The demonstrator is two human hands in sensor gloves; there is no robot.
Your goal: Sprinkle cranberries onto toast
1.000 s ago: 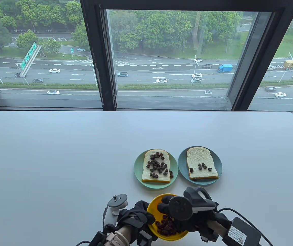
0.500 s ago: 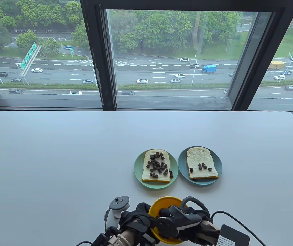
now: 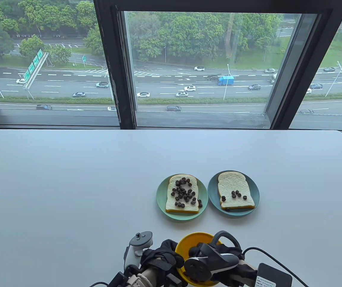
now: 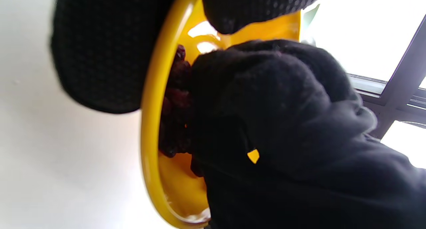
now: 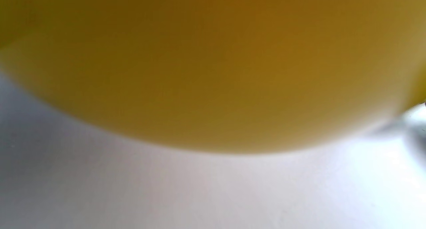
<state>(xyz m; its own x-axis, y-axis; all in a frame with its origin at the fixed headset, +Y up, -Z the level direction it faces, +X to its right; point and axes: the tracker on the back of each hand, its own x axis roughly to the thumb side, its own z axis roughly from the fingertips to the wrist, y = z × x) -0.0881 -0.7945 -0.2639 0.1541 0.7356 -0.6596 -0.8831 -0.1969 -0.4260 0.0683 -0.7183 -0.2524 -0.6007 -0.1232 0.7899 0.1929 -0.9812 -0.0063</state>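
Cranberries [image 4: 174, 102] in yellow bowl [image 3: 182, 245]: small, light, I judge sticky; my right hand [image 3: 215, 260] fingers buried among them, grip untellable; left hand [image 3: 159, 257] holds rim.

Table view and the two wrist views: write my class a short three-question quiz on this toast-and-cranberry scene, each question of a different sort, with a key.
1. True or false: the slice of white toast on the round blue plate carries more dark dried cranberries than the slice on the round green plate.
2. Which hand reaches into the round yellow bowl? A. left hand B. right hand C. neither
3. Fill in: the left hand's fingers hold the bowl at its ____.

Key: 1 false; 2 B; 3 rim.
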